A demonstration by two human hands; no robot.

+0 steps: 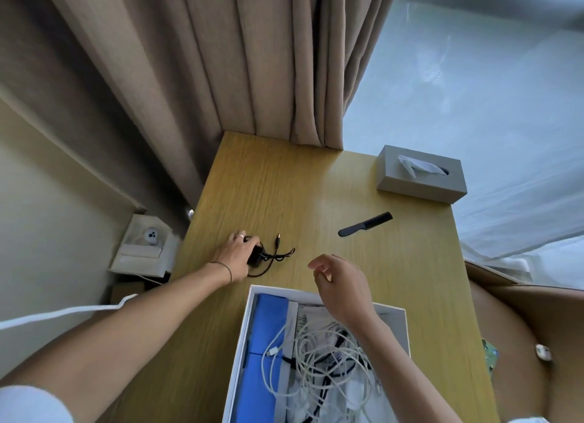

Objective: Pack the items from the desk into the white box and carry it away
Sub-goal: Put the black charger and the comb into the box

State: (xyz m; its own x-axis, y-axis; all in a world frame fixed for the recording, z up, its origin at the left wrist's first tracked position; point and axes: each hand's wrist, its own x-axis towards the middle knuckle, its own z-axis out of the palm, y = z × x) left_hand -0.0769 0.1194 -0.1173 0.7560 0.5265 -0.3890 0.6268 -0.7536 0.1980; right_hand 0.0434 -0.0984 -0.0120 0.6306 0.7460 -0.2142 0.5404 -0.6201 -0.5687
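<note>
Left hand (237, 255) fingers curl around the black charger (255, 255) on the desk (316, 195); right hand (339, 283) hovers above the white box (249, 315), fingers loosely apart, holding nothing.

Soft daylight reaches my desk (284, 185) through the sheer curtain (474, 91) on the right (no harsh shadows). Faint glare on the wood; wide-angle bending at edges; slightly soft focus.

No legible text (anywhere visible).
</note>
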